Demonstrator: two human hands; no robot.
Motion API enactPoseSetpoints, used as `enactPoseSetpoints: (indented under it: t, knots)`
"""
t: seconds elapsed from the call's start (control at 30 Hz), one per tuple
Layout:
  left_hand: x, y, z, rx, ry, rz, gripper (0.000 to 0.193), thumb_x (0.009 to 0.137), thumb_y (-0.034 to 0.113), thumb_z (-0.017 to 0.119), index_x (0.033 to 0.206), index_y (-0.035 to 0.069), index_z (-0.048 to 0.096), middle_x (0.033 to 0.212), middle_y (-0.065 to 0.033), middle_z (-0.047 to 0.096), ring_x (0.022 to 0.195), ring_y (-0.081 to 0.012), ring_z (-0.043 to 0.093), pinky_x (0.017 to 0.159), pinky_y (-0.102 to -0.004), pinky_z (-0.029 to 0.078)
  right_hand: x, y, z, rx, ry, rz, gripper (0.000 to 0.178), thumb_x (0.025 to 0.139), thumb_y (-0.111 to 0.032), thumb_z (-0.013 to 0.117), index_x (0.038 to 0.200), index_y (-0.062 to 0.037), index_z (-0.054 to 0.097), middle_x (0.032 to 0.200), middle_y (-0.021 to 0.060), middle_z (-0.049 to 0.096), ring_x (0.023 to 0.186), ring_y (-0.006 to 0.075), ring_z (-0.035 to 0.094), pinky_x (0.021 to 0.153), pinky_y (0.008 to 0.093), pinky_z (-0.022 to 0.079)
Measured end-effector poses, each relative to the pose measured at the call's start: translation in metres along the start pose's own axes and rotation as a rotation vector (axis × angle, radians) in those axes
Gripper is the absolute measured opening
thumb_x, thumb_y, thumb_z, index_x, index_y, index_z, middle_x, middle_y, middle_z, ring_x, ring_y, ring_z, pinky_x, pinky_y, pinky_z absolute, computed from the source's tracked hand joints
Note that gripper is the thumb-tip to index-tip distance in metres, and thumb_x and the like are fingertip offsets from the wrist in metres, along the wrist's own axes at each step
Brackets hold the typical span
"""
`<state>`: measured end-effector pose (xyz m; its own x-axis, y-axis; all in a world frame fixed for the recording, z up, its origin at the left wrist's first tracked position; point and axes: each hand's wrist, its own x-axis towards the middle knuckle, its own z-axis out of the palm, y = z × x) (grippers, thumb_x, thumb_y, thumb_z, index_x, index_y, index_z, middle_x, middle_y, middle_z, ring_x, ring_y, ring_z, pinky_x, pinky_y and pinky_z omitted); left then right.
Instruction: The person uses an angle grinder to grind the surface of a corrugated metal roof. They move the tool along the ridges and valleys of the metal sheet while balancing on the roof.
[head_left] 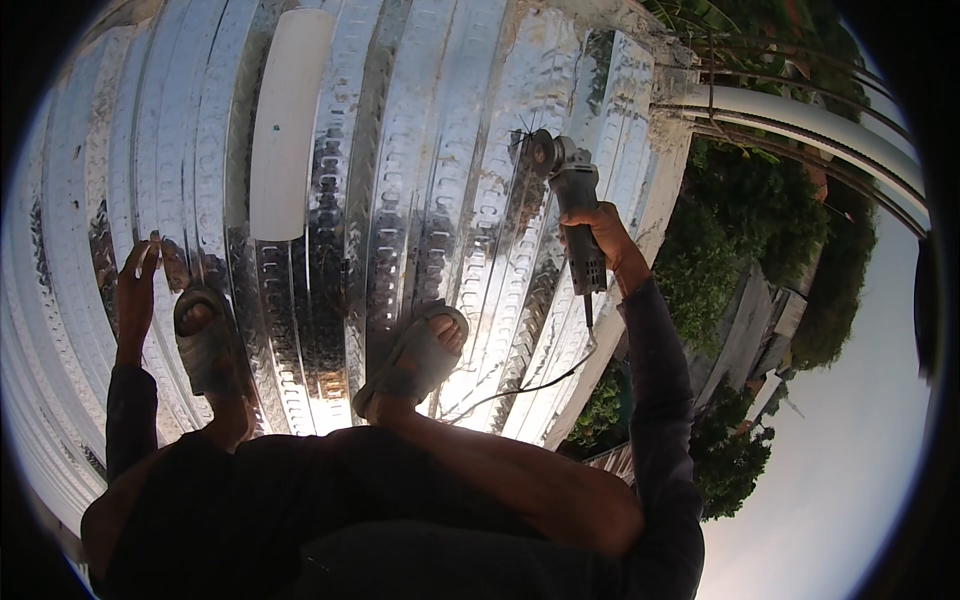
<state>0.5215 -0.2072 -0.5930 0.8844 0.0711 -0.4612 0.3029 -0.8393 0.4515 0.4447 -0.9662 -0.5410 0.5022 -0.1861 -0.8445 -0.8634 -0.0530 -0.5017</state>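
My right hand (pixel 608 232) is wrapped round the dark body of an angle grinder (pixel 576 186). The grinder's disc (pixel 541 153) is at its far end, over the ribbed metal decking (pixel 420 150). A dark, splintered-looking mark (pixel 519 144) shows on the decking just left of the disc; whether the two touch, I cannot tell. Off to the left, my left hand (pixel 137 292) has its fingers stretched out and nothing visible in it. Its fingertips are close to a small brownish patch (pixel 174 264) on the decking, beside my left foot.
A white pipe length (pixel 290 125) lies along the ribs. My sandalled feet (pixel 208 340) are on the decking. The grinder's cord (pixel 535 387) trails back toward me. On the right runs a concrete edge (pixel 655 230), with steel bars (pixel 820 165), a white pipe (pixel 800 112) and trees (pixel 760 215) beyond.
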Motion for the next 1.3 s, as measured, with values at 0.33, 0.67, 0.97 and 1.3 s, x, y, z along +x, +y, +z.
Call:
enactPoseSetpoints:
  t: [0.33,0.67,0.97,1.3]
  knots:
    - [-0.001,0.005,0.001,-0.04,0.001,-0.004,0.06,0.104,0.044,0.062,0.14,-0.004,0.059,0.136,-0.0215,0.066,0.122,-0.0269,0.067,0.105,-0.0373,0.049,0.002,0.0,0.001,0.026,-0.01,0.011,0.027,0.078,-0.017,0.08,0.092,0.0047,0.072,0.075,0.009,0.068,0.058,0.0196,0.068,0.053,0.0348,0.055]
    - [-0.003,0.016,0.002,-0.065,0.016,0.003,0.062,0.103,0.047,0.062,0.139,-0.003,0.061,0.134,-0.0205,0.067,0.122,-0.0261,0.066,0.106,-0.0367,0.048,0.006,0.005,-0.005,-0.044,-0.023,0.027,0.032,0.075,-0.02,0.082,0.093,0.0029,0.071,0.08,0.0108,0.07,0.063,0.0222,0.071,0.058,0.0382,0.06]
    - [0.0,0.006,0.005,-0.123,0.012,-0.011,0.063,0.103,0.047,0.063,0.14,-0.004,0.06,0.137,-0.0198,0.065,0.125,-0.0248,0.063,0.108,-0.0365,0.047,0.005,0.003,-0.002,-0.033,-0.013,0.014,0.024,0.078,-0.014,0.078,0.092,0.0052,0.071,0.077,0.0107,0.069,0.06,0.0214,0.069,0.056,0.0367,0.056]
    - [0.0,0.004,0.006,-0.094,0.024,-0.013,0.067,0.102,0.051,0.062,0.14,-0.004,0.059,0.14,-0.0211,0.064,0.13,-0.029,0.061,0.112,-0.0377,0.044,0.008,0.003,-0.003,-0.034,-0.015,0.008,0.028,0.077,-0.015,0.079,0.093,0.0062,0.07,0.078,0.0116,0.069,0.06,0.0222,0.069,0.056,0.0378,0.056]
